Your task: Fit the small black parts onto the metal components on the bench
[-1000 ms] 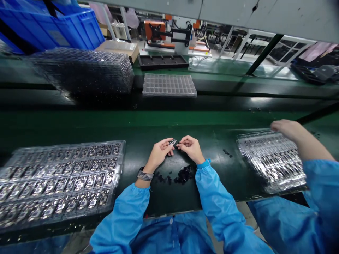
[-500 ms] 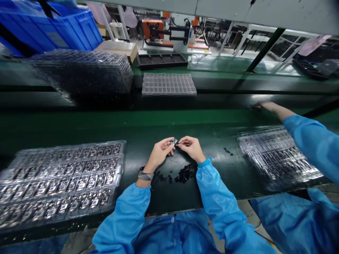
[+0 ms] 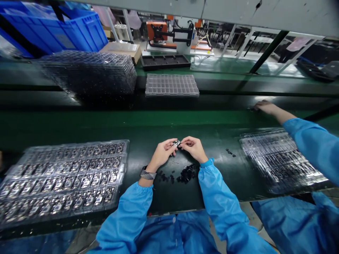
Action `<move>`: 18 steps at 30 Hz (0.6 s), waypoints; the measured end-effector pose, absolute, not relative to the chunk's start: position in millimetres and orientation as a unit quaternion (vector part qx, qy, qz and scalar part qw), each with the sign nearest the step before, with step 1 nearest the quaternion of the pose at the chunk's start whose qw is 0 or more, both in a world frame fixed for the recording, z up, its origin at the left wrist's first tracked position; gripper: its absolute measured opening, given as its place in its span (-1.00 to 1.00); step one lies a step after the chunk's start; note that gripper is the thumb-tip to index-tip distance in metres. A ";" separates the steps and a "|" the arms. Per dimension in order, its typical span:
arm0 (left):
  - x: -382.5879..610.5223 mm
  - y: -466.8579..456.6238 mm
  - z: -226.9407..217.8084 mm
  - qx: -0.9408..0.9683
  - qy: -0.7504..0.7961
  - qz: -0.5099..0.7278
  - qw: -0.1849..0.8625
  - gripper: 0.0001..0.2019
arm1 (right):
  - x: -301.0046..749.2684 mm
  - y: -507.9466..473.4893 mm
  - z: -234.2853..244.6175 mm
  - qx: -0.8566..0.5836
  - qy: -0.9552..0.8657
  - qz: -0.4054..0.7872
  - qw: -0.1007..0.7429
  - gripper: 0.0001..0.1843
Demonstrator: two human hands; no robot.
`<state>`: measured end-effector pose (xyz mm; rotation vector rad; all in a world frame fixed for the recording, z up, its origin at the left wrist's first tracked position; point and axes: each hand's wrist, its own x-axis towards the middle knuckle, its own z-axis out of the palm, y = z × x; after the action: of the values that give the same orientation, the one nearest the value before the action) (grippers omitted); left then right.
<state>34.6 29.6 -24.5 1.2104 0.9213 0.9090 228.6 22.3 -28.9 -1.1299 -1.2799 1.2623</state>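
Between the thumb and fingers of my left hand (image 3: 164,152) is a small circuit board (image 3: 176,143), silvery and black. My right hand (image 3: 192,148) is pinched at the board's right edge; whatever its fingertips hold is too small to make out. Just below my hands, a pile of small black parts (image 3: 186,173) lies on the dark green bench (image 3: 174,199), with a few loose ones to its left. To my left rests a clear plastic tray (image 3: 122,169) with rows of similar boards in its pockets.
At the right, a co-worker's hand (image 3: 265,106) reaches over a stack of clear trays (image 3: 280,158). Several black pieces (image 3: 230,152) lie near that stack. Behind are a tall tray stack (image 3: 106,76), an upright-edged clear tray (image 3: 172,85), a black tray (image 3: 165,61) and a blue crate (image 3: 76,35).
The whole view has shifted slightly. My hands stay together at the board, which has turned a little in my fingers. The co-worker's hand has barely moved.
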 end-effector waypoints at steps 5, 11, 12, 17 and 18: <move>33.7 29.5 -23.8 0.525 0.402 0.387 0.643 -0.48 | 228.0 22.5 -27.5 -0.457 -0.530 0.526 0.482 -0.74; 33.4 29.5 -26.0 0.535 0.401 0.375 0.642 -0.47 | 229.3 23.1 -28.2 -0.452 -0.531 0.534 0.478 -0.68; 33.3 29.4 -26.0 0.539 0.401 0.371 0.641 -0.47 | 229.7 23.2 -28.6 -0.453 -0.531 0.535 0.475 -0.67; 31.5 30.1 -25.9 0.544 0.393 0.358 0.649 -0.47 | 230.9 23.1 -29.0 -0.456 -0.533 0.540 0.466 -0.65; 31.1 30.3 -26.0 0.544 0.389 0.358 0.651 -0.47 | 230.9 22.9 -28.7 -0.456 -0.532 0.540 0.465 -0.65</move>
<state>31.1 30.3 -26.0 1.2348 0.8843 0.8129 230.9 22.9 -28.7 -1.1203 -1.3075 1.3267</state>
